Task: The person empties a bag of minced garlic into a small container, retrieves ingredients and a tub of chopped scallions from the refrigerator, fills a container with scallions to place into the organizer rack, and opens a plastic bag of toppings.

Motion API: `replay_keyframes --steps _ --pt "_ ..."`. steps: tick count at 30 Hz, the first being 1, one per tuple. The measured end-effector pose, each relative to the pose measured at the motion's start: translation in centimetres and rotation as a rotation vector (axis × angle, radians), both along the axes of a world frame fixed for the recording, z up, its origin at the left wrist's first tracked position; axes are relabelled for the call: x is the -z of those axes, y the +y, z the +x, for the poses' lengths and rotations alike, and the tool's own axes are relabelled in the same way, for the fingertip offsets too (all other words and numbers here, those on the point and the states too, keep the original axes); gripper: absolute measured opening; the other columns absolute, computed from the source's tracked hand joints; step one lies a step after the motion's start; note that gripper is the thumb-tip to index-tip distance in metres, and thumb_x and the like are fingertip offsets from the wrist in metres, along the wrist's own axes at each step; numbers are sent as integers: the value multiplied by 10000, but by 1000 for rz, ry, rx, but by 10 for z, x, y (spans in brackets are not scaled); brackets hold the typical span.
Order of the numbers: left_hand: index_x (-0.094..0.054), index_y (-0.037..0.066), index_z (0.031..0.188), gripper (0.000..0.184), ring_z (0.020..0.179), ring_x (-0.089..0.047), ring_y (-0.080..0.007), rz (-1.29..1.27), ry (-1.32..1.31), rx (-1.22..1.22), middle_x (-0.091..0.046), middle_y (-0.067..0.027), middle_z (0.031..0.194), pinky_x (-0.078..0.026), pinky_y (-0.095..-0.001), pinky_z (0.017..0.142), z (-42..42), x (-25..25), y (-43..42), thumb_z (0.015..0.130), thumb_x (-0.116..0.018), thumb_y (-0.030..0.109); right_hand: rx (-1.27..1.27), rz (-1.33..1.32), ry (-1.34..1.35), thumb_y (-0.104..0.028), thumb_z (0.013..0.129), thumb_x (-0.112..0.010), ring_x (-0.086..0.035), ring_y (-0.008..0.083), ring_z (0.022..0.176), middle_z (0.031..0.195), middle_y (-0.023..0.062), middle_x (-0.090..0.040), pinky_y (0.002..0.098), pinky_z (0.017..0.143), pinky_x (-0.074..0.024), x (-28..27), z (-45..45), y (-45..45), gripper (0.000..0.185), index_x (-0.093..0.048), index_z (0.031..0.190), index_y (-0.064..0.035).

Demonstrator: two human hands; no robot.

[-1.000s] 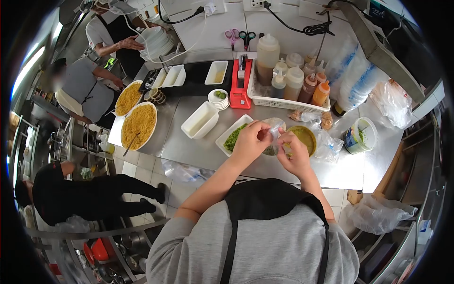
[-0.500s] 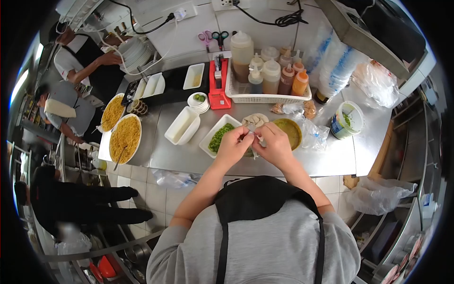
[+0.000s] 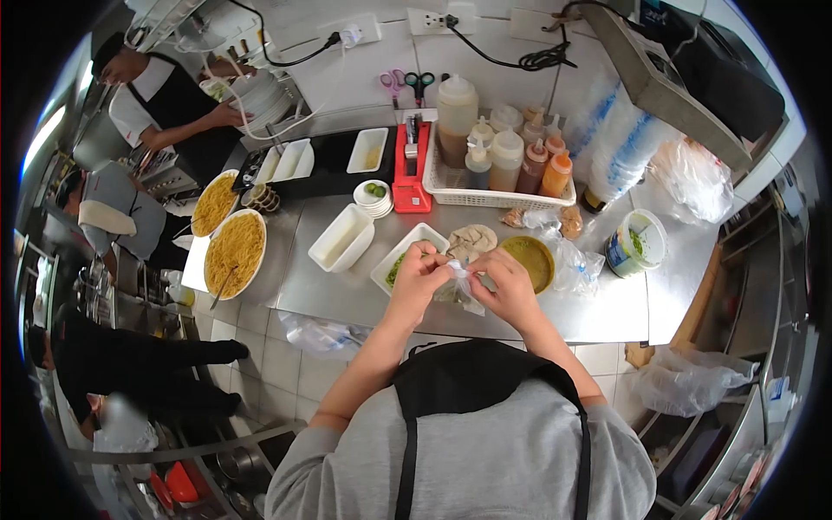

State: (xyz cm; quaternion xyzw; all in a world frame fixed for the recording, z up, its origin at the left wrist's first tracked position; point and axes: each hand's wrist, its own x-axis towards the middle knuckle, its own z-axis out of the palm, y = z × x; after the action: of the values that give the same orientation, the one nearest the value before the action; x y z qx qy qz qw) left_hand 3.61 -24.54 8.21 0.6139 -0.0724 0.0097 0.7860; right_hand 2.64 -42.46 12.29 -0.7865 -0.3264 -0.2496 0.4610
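Note:
A small clear plastic bag [image 3: 459, 276] is stretched between my two hands over the front of the counter. My left hand [image 3: 418, 282] pinches its left side, and my right hand [image 3: 503, 286] pinches the right side with closed fingertips. Partly hidden behind my left hand stands a white tub [image 3: 425, 232] of chopped green herbs [image 3: 395, 267]. A crumpled beige cloth [image 3: 473, 239] lies just beyond my fingers. To the right of it, close to my right hand, is a round bowl [image 3: 546, 270] of yellow-green sauce.
An empty white tub [image 3: 342, 238] sits to the left. Behind are a red tape dispenser [image 3: 413, 173] and a white basket [image 3: 477, 198] of squeeze bottles. Two noodle platters [image 3: 236, 253] stand at the left, a bucket [image 3: 637, 244] at the right. Several people work at the left.
My hands have moved slightly apart and lower, and more of the plastic bag shows between them. The view has shifted a little, so the back of the counter appears lower.

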Motion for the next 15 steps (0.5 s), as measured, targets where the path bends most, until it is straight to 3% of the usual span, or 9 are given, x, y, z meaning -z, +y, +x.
replay_keyframes --steps 2,3,7,9,11,13,15 --pt "-473 47 914 228 616 -545 -90 80 126 129 -576 -4 729 -445 -225 542 5 7 12 780 -655 13 21 -54 -49 -11 655 -695 -578 271 757 771 92 -576 354 625 -471 -4 -1 3 198 -572 806 -43" --pt "-455 36 983 291 605 -542 -79 25 128 54 -578 -9 728 -427 -212 522 -7 -19 2 786 -668 30 11 -62 -66 -7 653 -693 -579 270 752 770 90 -579 353 624 -471 -4 -1 4 198 -573 806 -44" --pt "-446 12 1042 347 633 -540 -68 52 30 -39 -571 -10 761 -431 -204 535 -13 -26 -9 795 -686 60 3 -41 -58 6 646 -684 -584 267 724 757 86 -591 348 618 -472 -2 -1 3 196 -572 798 -46" --pt "-510 18 988 270 718 -543 -65 316 -257 -246 -545 6 837 -451 -214 611 -21 -51 -15 788 -688 48 5 9 -52 20 644 -668 -582 262 683 737 84 -599 334 619 -471 -11 1 0 188 -574 796 -38" --pt "-549 29 952 210 747 -545 -66 328 -381 -274 -539 14 848 -457 -222 645 -23 -50 -15 789 -680 44 -34 95 17 30 642 -658 -578 255 676 728 85 -596 319 624 -467 -15 1 -1 190 -579 802 -33" --pt "-572 39 930 168 753 -547 -70 131 -343 -165 -543 17 833 -458 -227 663 -20 -41 -13 793 -670 44 -78 158 101 39 668 -637 -575 199 674 752 90 -600 283 638 -459 -12 -1 -1 172 -580 823 -13" --pt "-573 45 939 154 757 -547 -66 231 -354 -155 -556 14 835 -459 -226 662 -15 -33 -8 803 -646 32 -152 323 290 35 705 -623 -568 163 683 778 80 -597 265 648 -458 -6 0 3 149 -568 837 -4"
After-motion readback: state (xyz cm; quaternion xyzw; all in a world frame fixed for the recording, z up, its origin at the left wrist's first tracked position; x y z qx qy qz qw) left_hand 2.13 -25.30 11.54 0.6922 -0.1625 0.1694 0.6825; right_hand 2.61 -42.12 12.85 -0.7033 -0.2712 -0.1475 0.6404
